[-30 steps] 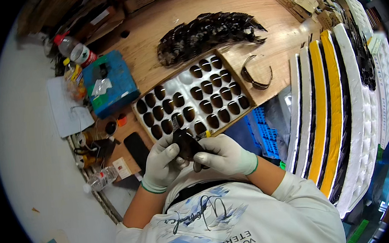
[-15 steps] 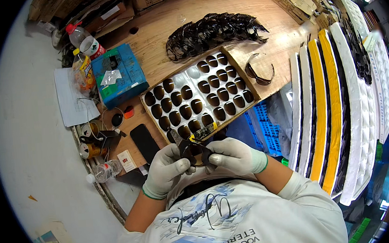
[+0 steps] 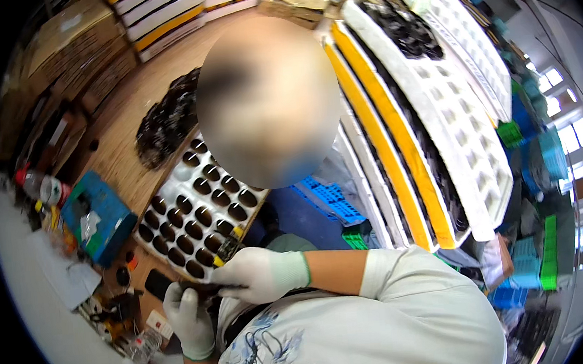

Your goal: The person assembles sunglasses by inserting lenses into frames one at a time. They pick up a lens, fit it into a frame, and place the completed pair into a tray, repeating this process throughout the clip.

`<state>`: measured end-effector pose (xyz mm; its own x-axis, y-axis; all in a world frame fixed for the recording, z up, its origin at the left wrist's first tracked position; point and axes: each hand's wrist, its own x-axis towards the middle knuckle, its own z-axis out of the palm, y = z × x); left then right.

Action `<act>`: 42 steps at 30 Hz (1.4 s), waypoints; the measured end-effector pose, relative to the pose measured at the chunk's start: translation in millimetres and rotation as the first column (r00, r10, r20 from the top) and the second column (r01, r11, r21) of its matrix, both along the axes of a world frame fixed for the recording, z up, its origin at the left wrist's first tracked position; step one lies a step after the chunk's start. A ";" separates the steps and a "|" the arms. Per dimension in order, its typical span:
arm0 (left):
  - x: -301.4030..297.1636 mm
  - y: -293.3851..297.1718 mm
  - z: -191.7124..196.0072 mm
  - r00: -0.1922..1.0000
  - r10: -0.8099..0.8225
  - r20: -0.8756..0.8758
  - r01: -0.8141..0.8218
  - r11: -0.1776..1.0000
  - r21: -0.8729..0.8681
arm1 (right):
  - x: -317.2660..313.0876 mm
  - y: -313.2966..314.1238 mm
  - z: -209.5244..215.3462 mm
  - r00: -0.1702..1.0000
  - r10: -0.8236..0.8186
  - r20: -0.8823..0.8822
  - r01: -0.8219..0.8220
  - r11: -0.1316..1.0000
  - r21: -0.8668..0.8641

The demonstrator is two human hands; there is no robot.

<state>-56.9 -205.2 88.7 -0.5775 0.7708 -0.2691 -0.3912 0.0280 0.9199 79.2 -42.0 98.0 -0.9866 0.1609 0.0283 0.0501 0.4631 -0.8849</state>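
Both hands wear white gloves and meet at the lower left. My left hand (image 3: 189, 320) holds a small dark piece (image 3: 207, 288) from below, with its fingers curled up around it. My right hand (image 3: 264, 273) closes on the same piece from the right. A short yellow and black object (image 3: 225, 249) shows just above my right hand; I cannot tell whether the hand holds it. Just beyond the hands lies a white tray (image 3: 169, 191) with rows of pockets filled with dark oval lenses.
A heap of dark glasses (image 3: 167, 120) lies on the wooden bench behind the tray. A blue box (image 3: 96, 221), a bottle (image 3: 39, 189) and a black phone (image 3: 156, 283) are at the left. Stacked white and yellow trays (image 3: 432, 137) and a blue crate (image 3: 331, 203) are at the right.
The view has swung, so the bench sits further left and the stacked trays fill the right. Both hands now sit lower and left in the picture, still on the dark piece.
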 end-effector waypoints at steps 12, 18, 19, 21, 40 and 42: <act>-3.2 12.6 -3.1 0.971 -0.202 -0.125 0.206 0.978 0.018 | 10.4 -12.3 1.7 0.942 -0.336 -0.023 0.327 0.928 -0.179; -6.2 26.5 2.2 0.952 -0.294 -0.081 0.293 0.956 -0.018 | 14.6 9.3 9.0 0.977 -0.200 0.071 0.210 0.957 -0.201; -10.4 32.8 1.2 0.927 -0.339 -0.159 0.344 0.939 0.003 | 16.3 15.9 8.7 0.985 -0.159 0.072 0.172 0.949 -0.264; -21.1 51.2 -1.1 0.852 -0.420 -0.314 0.450 0.892 0.028 | 17.3 29.7 5.3 0.995 -0.079 0.067 0.099 0.917 -0.386; -13.5 175.0 -62.0 0.977 -0.188 -0.096 0.144 0.927 -0.346 | -9.7 314.7 -207.4 0.605 -0.653 0.455 0.135 0.647 0.751; -11.1 183.7 -57.8 0.987 -0.153 -0.044 0.126 0.921 -0.369 | -12.5 327.1 -204.3 0.586 -0.649 0.485 0.125 0.664 0.737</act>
<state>-68.0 -21.5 30.9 -0.4988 0.7019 -0.5084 -0.2930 0.4155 0.8611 66.7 285.1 -106.3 -0.5807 0.7365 -0.3470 0.7957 0.6036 -0.0504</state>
